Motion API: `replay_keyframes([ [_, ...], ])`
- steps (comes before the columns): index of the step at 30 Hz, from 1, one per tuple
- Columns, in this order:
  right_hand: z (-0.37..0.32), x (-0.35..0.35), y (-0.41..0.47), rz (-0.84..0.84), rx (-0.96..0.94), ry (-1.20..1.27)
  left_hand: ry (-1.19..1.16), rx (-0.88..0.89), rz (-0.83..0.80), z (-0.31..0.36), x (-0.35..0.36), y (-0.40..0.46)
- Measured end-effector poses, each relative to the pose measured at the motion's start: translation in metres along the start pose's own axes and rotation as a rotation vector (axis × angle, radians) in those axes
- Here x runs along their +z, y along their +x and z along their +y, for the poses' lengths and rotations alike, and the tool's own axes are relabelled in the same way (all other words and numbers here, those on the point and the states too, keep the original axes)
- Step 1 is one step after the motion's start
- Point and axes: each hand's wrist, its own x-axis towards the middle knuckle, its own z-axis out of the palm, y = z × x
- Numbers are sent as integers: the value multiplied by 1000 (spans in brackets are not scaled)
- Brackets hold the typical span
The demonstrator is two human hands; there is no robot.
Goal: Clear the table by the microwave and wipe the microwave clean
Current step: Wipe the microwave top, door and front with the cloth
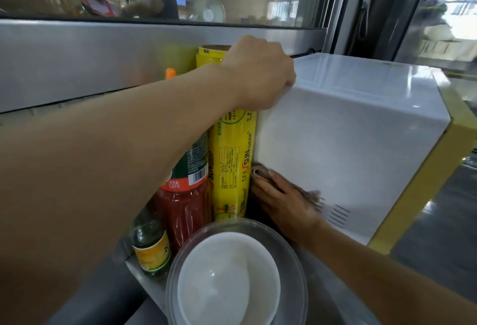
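The white microwave (348,128) stands on the steel table, seen from its left side. My left hand (258,71) grips its top left back corner, fingers curled over the edge. My right hand (286,208) presses a brownish cloth (263,173) flat against the lower left side wall, beside the vent slots (338,215). Part of the cloth is hidden under my palm.
A yellow cling-wrap roll (232,167) stands tight against the microwave. A red sauce bottle (185,200) and a small green bottle (151,247) are to its left. A white bowl in a clear bowl (232,278) sits near me. A steel wall (103,61) backs the table.
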Motion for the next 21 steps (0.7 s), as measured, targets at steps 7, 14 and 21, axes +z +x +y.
replay_keyframes([
  [7,6,10,-72,-29,-36,41,15,-4,-58,2,-4,2],
  [14,19,5,-144,130,44,291,116,23,-136,6,-8,6],
  [21,21,0,-196,-18,80,327,175,21,-211,13,-14,6],
])
